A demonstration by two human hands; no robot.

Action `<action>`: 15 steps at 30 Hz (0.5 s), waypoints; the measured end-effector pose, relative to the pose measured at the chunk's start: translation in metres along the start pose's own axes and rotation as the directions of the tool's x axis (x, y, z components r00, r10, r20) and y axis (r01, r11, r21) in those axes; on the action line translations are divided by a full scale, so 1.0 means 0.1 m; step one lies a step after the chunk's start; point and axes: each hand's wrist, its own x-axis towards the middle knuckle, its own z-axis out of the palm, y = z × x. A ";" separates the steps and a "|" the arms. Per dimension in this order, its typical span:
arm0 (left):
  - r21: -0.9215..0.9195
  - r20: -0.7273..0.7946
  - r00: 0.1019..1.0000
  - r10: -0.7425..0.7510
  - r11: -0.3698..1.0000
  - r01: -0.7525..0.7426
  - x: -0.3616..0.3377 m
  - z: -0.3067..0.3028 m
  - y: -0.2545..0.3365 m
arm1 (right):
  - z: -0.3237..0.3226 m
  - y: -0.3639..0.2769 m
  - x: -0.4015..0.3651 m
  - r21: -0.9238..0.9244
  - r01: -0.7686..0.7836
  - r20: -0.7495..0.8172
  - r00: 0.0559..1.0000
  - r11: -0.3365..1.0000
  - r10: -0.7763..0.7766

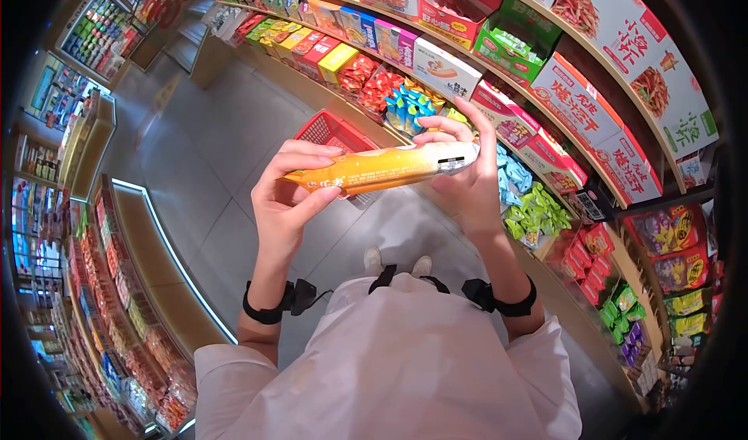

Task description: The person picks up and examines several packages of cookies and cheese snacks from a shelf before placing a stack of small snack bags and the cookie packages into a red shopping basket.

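Observation:
An orange and yellow snack packet [382, 167] with white lettering is held up level in front of my chest. Its right end is whitish and carries a small black label. My left hand [284, 183] grips the left end, thumb on the near side and fingers over the top. At the other end, my right hand [471, 183] holds the packet between thumb and fingers, with the index finger pointing upward. Behind and below the packet, partly hidden by it, a red shopping basket [331, 130] stands on the grey floor.
To the right, curved shelves hold snack boxes, among them a green box [514, 42] and a white box [446, 67]. Blue packets [411, 109] and green packets [538, 214] fill the lower row. A lit shelf unit [167, 284] with packaged goods stands on the left.

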 end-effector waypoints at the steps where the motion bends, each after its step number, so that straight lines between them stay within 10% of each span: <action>1: 0.001 0.010 1.000 0.011 1.000 -0.011 0.00 0.00 0.00 | 0.00 -0.02 0.00 0.006 -0.010 0.002 1.000 1.000 0.010; 15: -0.012 0.081 0.996 0.025 1.000 -0.024 0.00 -0.02 0.00 | -0.06 -0.03 -0.04 -0.015 0.001 0.068 0.998 1.000 0.000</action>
